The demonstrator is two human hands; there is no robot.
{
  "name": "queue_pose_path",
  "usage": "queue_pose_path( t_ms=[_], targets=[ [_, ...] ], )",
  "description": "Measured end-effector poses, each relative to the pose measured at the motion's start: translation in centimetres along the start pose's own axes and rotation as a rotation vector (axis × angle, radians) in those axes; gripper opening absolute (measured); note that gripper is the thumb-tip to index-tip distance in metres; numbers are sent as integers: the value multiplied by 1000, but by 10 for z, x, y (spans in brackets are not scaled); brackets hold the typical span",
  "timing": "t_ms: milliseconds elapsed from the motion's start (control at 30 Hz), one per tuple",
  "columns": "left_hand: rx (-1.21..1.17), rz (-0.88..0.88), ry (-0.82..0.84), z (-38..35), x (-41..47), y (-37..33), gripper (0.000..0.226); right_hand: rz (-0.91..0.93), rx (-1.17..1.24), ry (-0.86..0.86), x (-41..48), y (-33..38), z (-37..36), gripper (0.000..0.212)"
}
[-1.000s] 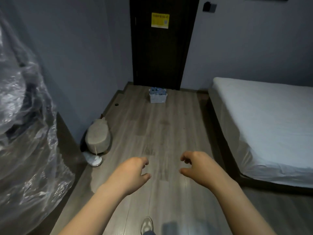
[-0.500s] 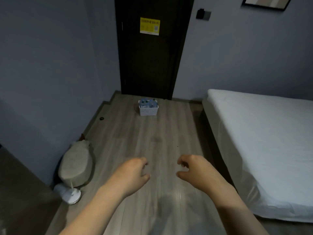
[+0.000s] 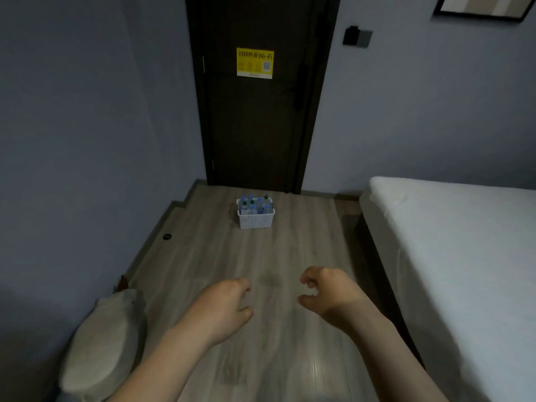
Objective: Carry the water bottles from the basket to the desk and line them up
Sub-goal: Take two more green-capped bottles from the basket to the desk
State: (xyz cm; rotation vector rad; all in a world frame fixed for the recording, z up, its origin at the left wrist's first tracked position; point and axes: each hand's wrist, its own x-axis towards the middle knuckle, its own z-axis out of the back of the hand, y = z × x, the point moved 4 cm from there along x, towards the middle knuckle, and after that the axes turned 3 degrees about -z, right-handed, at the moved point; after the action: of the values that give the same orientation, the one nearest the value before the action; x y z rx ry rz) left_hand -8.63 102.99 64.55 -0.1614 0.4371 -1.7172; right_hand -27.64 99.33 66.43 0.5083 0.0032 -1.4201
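Note:
A small white basket (image 3: 255,221) stands on the wooden floor in front of a dark door. Several water bottles (image 3: 255,205) with blue and green caps stand upright in it. My left hand (image 3: 222,310) and my right hand (image 3: 330,291) hang in front of me over the floor, well short of the basket. Both have loosely curled fingers and hold nothing. No desk is in view.
A bed with a white sheet (image 3: 452,256) fills the right side. A beige stuffed toy (image 3: 101,343) lies against the left wall. The dark door (image 3: 258,117) carries a yellow Wi-Fi sign (image 3: 255,62). Bare wooden floor (image 3: 261,262) runs between me and the basket.
The view has moved forward along the floor and the basket looks nearer. The plastic-wrapped bundle on the left has left the view. My hands keep the same loose pose.

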Motion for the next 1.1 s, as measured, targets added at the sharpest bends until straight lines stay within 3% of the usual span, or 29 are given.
queue_pose_path(
  t_ms=[333,733,1100],
  targets=[
    [-43,17,-23,31,156,45,37,35,11,21,160,3,41,36],
    [-56,10,0,86,352,154,34,5,-32,41,373,56,75,38],
    [-82,56,24,121,481,235,37,32,-30,61,533,86,91,36]
  ],
)
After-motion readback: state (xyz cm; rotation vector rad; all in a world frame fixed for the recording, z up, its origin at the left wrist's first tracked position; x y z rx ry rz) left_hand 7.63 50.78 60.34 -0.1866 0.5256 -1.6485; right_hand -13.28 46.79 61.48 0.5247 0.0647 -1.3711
